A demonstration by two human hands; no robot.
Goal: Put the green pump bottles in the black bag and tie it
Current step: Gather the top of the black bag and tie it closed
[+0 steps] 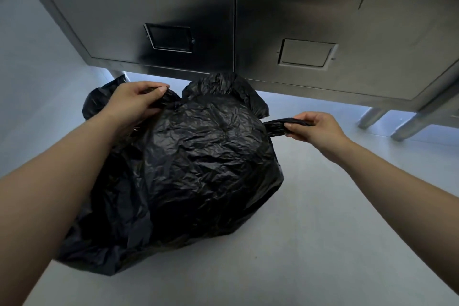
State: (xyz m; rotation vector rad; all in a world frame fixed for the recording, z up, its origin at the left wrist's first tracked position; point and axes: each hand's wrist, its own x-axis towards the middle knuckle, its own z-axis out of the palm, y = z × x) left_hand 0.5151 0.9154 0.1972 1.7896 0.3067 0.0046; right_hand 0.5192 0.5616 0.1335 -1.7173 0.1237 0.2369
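The bag point(203, 156) sits bulging on the floor point(323, 231), bottles unseen, while the left hand point(139, 100) pinches one gathered corner and the right hand point(315, 129) grips a twisted tail, apparently ready for knotting

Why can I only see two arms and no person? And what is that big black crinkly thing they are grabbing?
The camera sits on the person's head and looks down, so you see only their arms and hands. There is no machine here. The crinkly thing is a black bag lying on the pale floor, in front of a metal cabinet on legs. The left hand grips a bunch of the bag's plastic at one side. The right hand pinches a twisted strip of the bag at the other side. No knot shows yet. If bottles are inside, the plastic hides them.
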